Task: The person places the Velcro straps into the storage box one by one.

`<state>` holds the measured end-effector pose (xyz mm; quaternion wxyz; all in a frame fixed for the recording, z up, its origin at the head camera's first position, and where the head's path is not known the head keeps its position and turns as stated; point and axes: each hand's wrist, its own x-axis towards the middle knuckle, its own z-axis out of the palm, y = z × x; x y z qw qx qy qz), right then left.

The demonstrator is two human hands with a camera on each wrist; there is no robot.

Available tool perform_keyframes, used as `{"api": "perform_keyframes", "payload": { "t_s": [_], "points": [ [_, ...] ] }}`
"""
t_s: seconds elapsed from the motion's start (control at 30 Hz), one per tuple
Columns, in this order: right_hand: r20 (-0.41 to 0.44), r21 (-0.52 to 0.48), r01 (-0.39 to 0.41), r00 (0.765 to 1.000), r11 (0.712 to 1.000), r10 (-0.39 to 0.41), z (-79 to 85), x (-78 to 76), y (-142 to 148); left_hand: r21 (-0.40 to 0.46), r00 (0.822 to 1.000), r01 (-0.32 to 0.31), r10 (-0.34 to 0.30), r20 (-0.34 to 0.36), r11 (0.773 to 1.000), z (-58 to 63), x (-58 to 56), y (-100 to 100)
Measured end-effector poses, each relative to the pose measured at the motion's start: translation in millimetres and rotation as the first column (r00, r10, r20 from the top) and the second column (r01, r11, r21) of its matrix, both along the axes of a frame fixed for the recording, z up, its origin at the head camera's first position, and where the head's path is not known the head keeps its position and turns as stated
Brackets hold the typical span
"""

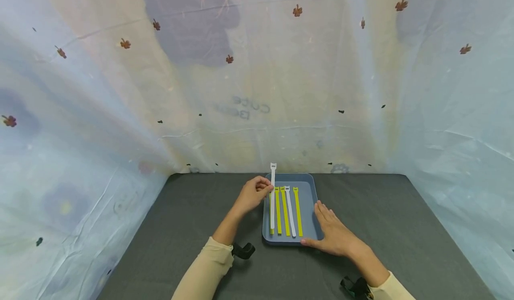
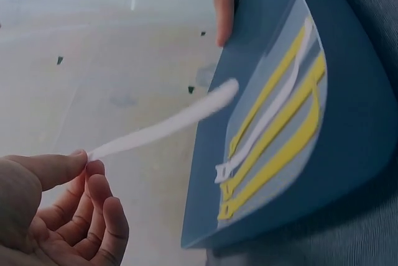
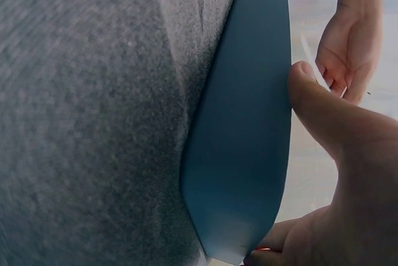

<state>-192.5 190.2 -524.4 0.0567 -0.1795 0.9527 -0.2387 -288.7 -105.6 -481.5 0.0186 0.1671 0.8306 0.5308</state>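
My left hand (image 1: 250, 195) pinches a white hook-and-loop cable tie (image 1: 273, 206) between thumb and fingertips, over the left side of the blue-grey tray (image 1: 308, 204). In the left wrist view the held tie's free end points toward the tray. Inside lie several yellow cable ties (image 1: 298, 213) and another white cable tie (image 1: 290, 213), roughly side by side with slotted heads at the far end. The held tie overlaps the leftmost yellow one in the head view. My right hand (image 1: 333, 234) rests at the tray's near right corner, fingers straight along the right side, thumb on the near rim.
The tray stands on a table with a dark grey cloth (image 1: 361, 202). A pale printed curtain (image 1: 257, 90) hangs behind the table and along both sides. Black straps (image 1: 243, 251) are worn at both wrists.
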Motion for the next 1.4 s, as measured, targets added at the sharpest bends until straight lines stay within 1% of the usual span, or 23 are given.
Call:
{"api": "perform_keyframes", "payload": {
  "t_s": [0.13,0.27,0.43,0.6,0.77,0.9,1.13,1.23,1.4],
  "points": [
    [0.004,0.008,0.0,1.0,1.0,0.0,-1.3,-0.9,-0.2,-0.007,1.0,0.025,-0.025,0.012,1.0,0.1,-1.8,10.3],
    [0.008,0.003,-0.001,1.0,1.0,0.001,-0.6,-0.6,-0.2,-0.026,0.998,0.056,-0.056,0.023,0.998,-2.8,-5.9,20.4],
    [0.018,-0.002,0.001,1.0,1.0,-0.001,1.2,0.7,0.2,-0.036,0.994,0.088,-0.086,0.062,0.995,-3.2,-10.9,32.2],
    [0.033,0.004,0.004,0.999,1.0,-0.004,0.6,0.9,0.4,-0.06,0.991,0.102,-0.096,0.091,0.993,-1.9,-15.8,43.6],
    [0.027,0.002,-0.002,1.0,1.0,0.002,1.1,0.4,0.3,-0.105,0.991,0.108,-0.1,0.085,0.989,-1.0,-19.9,55.9],
    [0.017,-0.002,-0.007,1.0,1.0,0.007,1.9,0.2,0.7,-0.121,0.99,0.117,-0.106,0.095,0.986,-0.9,-21.8,65.3],
    [0.011,0.002,-0.008,1.0,1.0,0.008,1.8,0.6,1.9,-0.164,0.989,0.106,-0.087,0.12,0.981,-8.1,-24.7,79.9],
    [0.014,-0.001,-0.008,1.0,1.0,0.008,2.3,0.8,2.4,-0.179,0.988,0.107,-0.084,0.133,0.978,-8.9,-25.1,85.7],
    [0.015,-0.005,-0.015,1.0,1.0,0.015,1.7,-0.8,2.7,-0.251,0.988,0.078,-0.041,0.149,0.965,-10.0,-24.0,95.1]
  ]
}}
